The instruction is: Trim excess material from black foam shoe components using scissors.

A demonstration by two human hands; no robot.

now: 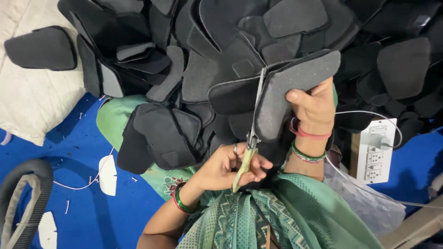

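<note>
Over lap, one scissors (251, 138), two hands: left hand (228, 166), right hand (314, 108).

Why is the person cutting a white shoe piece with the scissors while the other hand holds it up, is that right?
Not quite: the piece is black and grey, not white. The head view shows it. The rest holds: the left hand works the scissors along its edge, and the right hand holds it up.

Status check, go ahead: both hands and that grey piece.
Left hand gripping scissors. Right hand holding grey shoe-upper piece, blades along its edge. Heap of black pieces crowding behind.
</note>
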